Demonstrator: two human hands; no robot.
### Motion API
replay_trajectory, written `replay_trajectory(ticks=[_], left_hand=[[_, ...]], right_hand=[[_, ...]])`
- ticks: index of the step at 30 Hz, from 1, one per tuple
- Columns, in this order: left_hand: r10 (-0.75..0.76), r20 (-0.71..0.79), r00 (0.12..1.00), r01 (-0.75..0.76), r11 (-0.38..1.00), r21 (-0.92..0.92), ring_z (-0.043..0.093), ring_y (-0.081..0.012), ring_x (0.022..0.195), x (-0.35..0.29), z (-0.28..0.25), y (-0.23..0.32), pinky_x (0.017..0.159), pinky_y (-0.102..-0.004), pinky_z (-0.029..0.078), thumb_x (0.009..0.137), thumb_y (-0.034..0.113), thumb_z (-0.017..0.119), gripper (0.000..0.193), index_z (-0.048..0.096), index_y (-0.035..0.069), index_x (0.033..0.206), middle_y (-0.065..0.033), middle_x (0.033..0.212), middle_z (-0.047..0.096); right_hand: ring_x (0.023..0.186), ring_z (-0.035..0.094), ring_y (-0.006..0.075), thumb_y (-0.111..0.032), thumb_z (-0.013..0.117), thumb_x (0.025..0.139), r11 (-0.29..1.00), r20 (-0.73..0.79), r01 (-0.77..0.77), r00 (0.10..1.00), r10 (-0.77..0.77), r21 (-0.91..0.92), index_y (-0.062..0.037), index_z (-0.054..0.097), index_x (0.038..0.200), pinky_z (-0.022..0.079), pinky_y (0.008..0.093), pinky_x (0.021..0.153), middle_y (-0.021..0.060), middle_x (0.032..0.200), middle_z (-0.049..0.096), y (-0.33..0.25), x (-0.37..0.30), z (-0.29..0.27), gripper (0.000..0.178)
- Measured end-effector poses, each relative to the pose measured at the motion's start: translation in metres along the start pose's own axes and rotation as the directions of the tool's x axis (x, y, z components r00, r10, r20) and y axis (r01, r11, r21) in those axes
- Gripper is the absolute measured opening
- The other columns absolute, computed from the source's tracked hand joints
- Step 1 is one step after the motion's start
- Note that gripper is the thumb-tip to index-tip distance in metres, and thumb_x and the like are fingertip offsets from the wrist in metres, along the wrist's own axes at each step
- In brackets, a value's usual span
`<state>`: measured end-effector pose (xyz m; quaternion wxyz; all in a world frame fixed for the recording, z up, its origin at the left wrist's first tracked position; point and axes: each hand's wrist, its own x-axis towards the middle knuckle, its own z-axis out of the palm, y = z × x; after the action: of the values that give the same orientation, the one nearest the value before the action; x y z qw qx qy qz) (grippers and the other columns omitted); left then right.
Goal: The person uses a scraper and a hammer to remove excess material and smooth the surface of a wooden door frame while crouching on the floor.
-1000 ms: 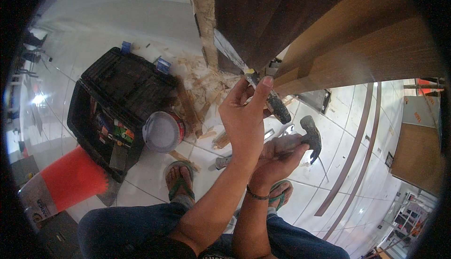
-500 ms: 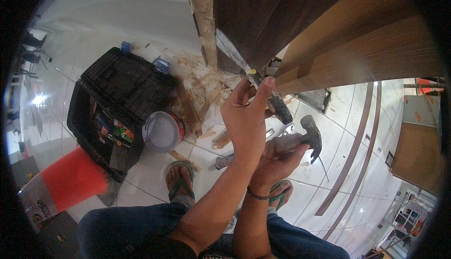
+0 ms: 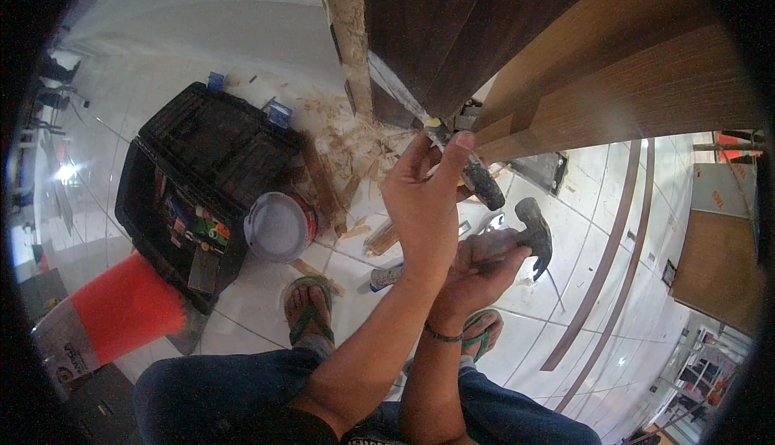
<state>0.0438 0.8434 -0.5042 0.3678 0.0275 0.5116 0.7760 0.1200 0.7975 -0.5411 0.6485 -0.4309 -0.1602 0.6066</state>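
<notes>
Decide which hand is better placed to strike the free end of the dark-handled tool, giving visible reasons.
Probably the right hand: it holds the hammer, whose head appears near the free end of the dark-handled tool. The left hand is occupied, holding that tool.

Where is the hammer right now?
The hammer is right of centre in the head view, in the right hand, below and right of the dark-handled tool.

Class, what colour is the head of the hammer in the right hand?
The hammer head is dark grey, nearly black; it shows best in the head view.
</notes>
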Motion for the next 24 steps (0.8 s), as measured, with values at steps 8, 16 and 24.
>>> replay_trajectory(ticks=[8, 16, 24], left_hand=[[-0.039, -0.012, 0.999, 0.039, 0.999, -0.012, 0.051, -0.0024, 0.067, -0.001, 0.001, 0.003, 0.054, -0.0184, 0.043, 0.087, 0.022, 0.069, 0.026, 0.064, -0.003, 0.095, -0.0004, 0.074, 0.059], [-0.021, 0.004, 1.0, 0.021, 0.999, 0.033, 0.051, -0.0022, 0.066, -0.001, 0.001, 0.005, 0.054, -0.0188, 0.043, 0.088, 0.023, 0.067, 0.028, 0.064, -0.003, 0.097, -0.0017, 0.076, 0.062], [-0.062, -0.032, 0.998, 0.061, 0.997, -0.037, 0.057, -0.0056, 0.068, 0.001, 0.003, 0.009, 0.057, -0.0218, 0.053, 0.088, 0.021, 0.067, 0.028, 0.064, -0.003, 0.101, -0.0025, 0.08, 0.063]], right_hand=[[0.051, 0.04, 0.0071, -0.044, 0.038, 0.099, 1.0, -0.071, -0.004, 0.998, 0.002, -0.031, -0.0075, 0.051, 0.102, 0.031, 0.0208, 0.041, -0.0006, 0.071, 0.049, 0.002, -0.001, -0.001, 0.038], [0.059, 0.046, 0.0074, -0.04, 0.037, 0.1, 0.896, -0.151, 0.29, 0.923, -0.355, -0.337, -0.0054, 0.052, 0.107, 0.036, 0.0214, 0.047, 0.0, 0.078, 0.054, 0.017, -0.007, 0.007, 0.039], [0.058, 0.047, 0.0079, -0.039, 0.039, 0.1, 0.957, -0.1, 0.13, 0.982, -0.16, -0.26, -0.0051, 0.051, 0.102, 0.039, 0.022, 0.047, 0.0005, 0.076, 0.051, 0.007, -0.014, 0.007, 0.036]])
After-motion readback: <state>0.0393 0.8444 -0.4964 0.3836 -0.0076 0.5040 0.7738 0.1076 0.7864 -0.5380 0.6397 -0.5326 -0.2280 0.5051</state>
